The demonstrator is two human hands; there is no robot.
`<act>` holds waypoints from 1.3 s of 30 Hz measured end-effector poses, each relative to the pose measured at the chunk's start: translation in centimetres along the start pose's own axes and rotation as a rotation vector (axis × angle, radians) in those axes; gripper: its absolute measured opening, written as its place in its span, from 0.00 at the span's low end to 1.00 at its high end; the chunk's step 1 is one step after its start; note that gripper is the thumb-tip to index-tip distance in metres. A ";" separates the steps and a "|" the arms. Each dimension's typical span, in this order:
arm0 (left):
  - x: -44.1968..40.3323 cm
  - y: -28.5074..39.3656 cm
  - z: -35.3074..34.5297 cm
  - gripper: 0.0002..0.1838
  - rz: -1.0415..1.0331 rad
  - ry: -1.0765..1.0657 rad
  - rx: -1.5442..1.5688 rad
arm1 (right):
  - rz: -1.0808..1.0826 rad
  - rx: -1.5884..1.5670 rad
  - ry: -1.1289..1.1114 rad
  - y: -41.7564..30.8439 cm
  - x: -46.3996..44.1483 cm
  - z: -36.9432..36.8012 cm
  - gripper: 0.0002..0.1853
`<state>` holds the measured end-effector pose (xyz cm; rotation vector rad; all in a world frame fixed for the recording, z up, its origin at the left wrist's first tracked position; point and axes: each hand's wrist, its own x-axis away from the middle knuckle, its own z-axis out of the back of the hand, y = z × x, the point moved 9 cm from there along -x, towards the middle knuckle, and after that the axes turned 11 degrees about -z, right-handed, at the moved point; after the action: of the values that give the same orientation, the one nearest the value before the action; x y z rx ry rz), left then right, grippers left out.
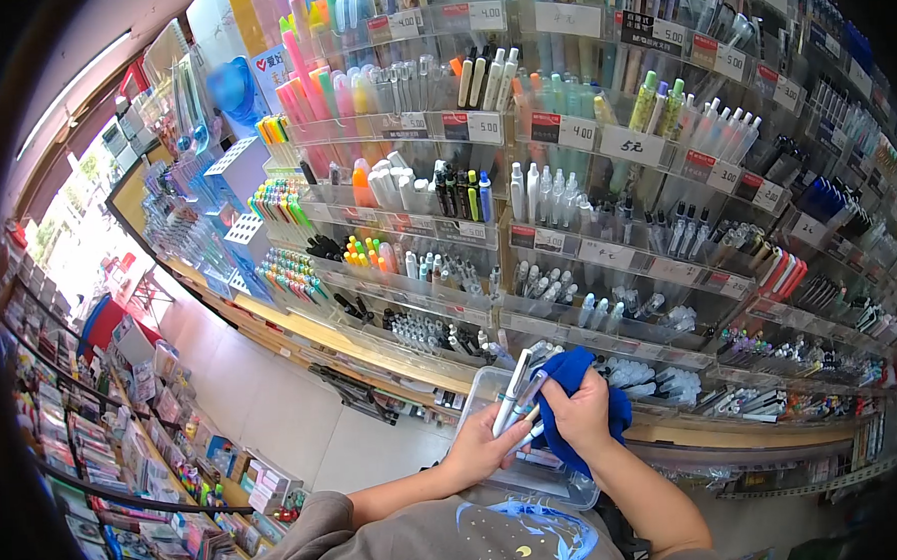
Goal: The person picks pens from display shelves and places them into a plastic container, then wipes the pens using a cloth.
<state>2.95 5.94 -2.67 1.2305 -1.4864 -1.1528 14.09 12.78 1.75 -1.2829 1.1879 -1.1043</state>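
Blue cloth [570, 367], bunched and creased, sits in the lower centre of the frame, gripped by the right hand [583, 414]. Beside it, also lower centre, several white pens [513, 389] stand fanned and tilted in the left hand [481, 446]; overlap prevents an exact count.

Progress: the work is judged to be mid-course. The pens are out in hand and the cloth is up against them, at the side nearest the right hand. None of the held pens has been put down. Which of them the cloth has already passed over cannot be determined. A clear plastic box [480, 384] lies below and behind the hands, holding some items largely hidden by them. Further pens stand in the tiers of the display rack across the upper and right frame; their condition is too small to assess.

Pose: the left forearm enters from the bottom, left of centre, and runs up to the right. That hand is curled closed about the pens' lower portions, thumb laid across them. The right forearm rises from the lower right towards the upper left; its fingers are pinched tight into the cloth, the loose part hanging past them. Whether they also grip a pen through the fabric cannot be told.
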 end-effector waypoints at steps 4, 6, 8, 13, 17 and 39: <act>-0.1 -0.7 0.0 0.10 0.044 -0.032 0.085 | -0.040 0.045 0.042 0.1 -0.3 0.6 0.05; -0.1 -0.8 -0.2 0.10 0.064 -0.054 0.120 | -0.080 0.011 0.001 0.6 -0.5 0.5 0.05; -0.1 -1.2 0.2 0.11 0.061 -0.021 0.178 | -0.093 -0.022 -0.067 0.4 -0.3 -0.4 0.06; -0.1 -0.9 0.4 0.14 0.060 -0.018 0.192 | -0.077 0.038 -0.135 0.3 0.1 -1.2 0.06; -0.2 -0.9 0.2 0.12 0.052 -0.042 0.215 | -0.159 -0.032 0.000 2.1 -0.4 0.5 0.13; -0.6 1.1 2.4 0.08 -0.156 0.254 0.312 | -0.004 -0.070 -0.162 0.3 0.8 -0.9 0.05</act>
<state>0.49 6.93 -2.07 1.6643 -1.4300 -0.8423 13.30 11.93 1.53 -1.4014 1.1111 -0.9492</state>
